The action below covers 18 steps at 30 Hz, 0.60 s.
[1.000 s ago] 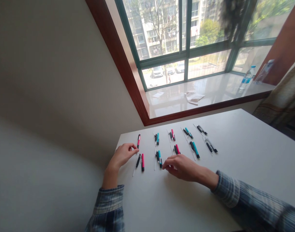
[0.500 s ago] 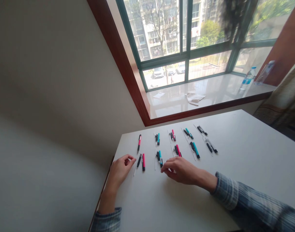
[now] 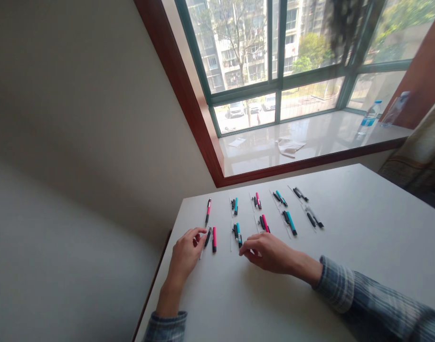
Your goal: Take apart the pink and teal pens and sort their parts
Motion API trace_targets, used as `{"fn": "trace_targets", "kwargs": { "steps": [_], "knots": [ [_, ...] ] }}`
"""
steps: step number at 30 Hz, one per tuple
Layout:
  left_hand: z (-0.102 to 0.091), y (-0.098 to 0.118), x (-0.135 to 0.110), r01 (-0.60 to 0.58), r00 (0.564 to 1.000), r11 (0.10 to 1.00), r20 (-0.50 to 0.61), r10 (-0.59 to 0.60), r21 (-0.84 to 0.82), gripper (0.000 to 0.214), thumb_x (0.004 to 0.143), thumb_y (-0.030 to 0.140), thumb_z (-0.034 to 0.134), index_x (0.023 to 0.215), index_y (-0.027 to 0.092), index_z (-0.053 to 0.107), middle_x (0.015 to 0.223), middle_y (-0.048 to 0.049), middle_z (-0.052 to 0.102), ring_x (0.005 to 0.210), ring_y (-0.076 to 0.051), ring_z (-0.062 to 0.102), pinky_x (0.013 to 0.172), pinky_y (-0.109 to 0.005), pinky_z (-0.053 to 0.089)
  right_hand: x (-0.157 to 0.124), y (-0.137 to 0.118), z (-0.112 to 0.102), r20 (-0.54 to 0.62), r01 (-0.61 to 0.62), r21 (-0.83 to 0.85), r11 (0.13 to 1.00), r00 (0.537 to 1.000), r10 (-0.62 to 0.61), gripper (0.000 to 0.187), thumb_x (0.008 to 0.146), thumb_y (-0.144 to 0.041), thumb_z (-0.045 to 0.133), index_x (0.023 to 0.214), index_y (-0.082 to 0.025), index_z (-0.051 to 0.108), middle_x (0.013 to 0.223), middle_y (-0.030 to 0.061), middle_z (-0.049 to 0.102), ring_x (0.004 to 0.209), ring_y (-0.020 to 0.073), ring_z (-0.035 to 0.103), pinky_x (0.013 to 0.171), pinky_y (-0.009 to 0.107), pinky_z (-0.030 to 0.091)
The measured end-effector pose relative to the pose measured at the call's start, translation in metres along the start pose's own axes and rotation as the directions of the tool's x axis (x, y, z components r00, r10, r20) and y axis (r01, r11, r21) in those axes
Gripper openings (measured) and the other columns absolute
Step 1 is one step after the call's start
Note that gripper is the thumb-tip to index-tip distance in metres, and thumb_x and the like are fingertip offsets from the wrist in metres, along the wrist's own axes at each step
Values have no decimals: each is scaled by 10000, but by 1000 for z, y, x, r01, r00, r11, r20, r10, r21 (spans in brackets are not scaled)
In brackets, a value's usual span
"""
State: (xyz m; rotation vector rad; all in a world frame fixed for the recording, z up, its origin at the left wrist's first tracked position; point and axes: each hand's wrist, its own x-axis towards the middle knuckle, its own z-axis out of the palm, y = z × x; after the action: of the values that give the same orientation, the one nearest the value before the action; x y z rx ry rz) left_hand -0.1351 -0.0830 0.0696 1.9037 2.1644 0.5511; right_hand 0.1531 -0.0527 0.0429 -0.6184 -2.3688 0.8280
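Note:
My left hand (image 3: 187, 249) is at the front left of the white table, thumb and index finger apart beside a black pen grip (image 3: 207, 237). I cannot tell whether they touch it. A thin white refill (image 3: 200, 254) lies partly behind the thumb, and a pink pen barrel (image 3: 214, 240) lies just right of the grip. My right hand (image 3: 269, 252) is palm down with loosely bent fingers and nothing visible in them. Its fingertips are near the lower end of a teal pen barrel (image 3: 239, 235). At the back left lies a pink and black pen (image 3: 208, 211), whole.
More pen parts lie in two rows: a teal barrel (image 3: 291, 223), a pink barrel (image 3: 265, 222) partly behind my right hand, and clear barrels with black grips (image 3: 311, 219). Beyond the table (image 3: 274, 304), a windowsill (image 3: 260, 154) holds a cloth (image 3: 289, 146) and plastic bottles (image 3: 370, 116).
My left hand has moved right, closer to the black grip and refill. My right hand has stayed nearly still. The whole view has shifted slightly.

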Motion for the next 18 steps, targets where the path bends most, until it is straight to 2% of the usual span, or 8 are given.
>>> {"fn": "trace_targets", "kwargs": {
  "steps": [4, 11, 14, 16, 18],
  "knots": [
    [7, -2, -3, 19, 1000, 1000, 0, -19, -16, 298, 898, 487, 578, 1000, 246, 720, 813, -13, 690, 712, -192, 630, 696, -280, 460, -1, 0, -1, 8, -5, 11, 1000, 1000, 5, 254, 950, -107, 582, 1056, -204, 791, 964, 51, 802, 776, 166, 739, 745, 266, 566],
    [7, 4, -3, 17, 1000, 1000, -18, -17, 8, 238, 861, 455, 618, 844, 232, 700, 834, -21, 707, 742, -196, 627, 704, -280, 440, -1, 0, -1, 23, -8, 3, 1000, 1000, 8, 254, 953, -118, 583, 1067, -204, 794, 940, 51, 802, 754, 166, 738, 738, 271, 561],
    [5, 4, -3, 34, 997, 999, -63, -34, 3, 220, 834, 437, 642, 813, 227, 705, 820, -26, 695, 735, -197, 608, 694, -286, 434, -1, 0, 0, 23, -7, 7, 1000, 1000, 7, 247, 956, -129, 583, 1057, -207, 794, 935, 50, 800, 736, 162, 725, 717, 269, 548],
    [2, 6, -4, 63, 992, 995, -103, -71, -80, 252, 830, 461, 651, 838, 218, 715, 809, -31, 682, 717, -194, 589, 677, -290, 440, -1, 0, -1, 7, -8, 33, 999, 1000, 8, 237, 967, -146, 577, 1044, -206, 793, 932, 55, 794, 730, 159, 713, 709, 270, 539],
    [-1, 12, -6, 79, 991, 962, -86, -104, -260, 331, 841, 519, 645, 903, 204, 725, 821, -40, 683, 704, -188, 582, 652, -289, 456, -1, -2, -1, -25, -41, 128, 991, 999, 45, 213, 984, -191, 581, 1054, -203, 783, 904, 56, 782, 727, 154, 694, 698, 267, 531]
  ]
}}
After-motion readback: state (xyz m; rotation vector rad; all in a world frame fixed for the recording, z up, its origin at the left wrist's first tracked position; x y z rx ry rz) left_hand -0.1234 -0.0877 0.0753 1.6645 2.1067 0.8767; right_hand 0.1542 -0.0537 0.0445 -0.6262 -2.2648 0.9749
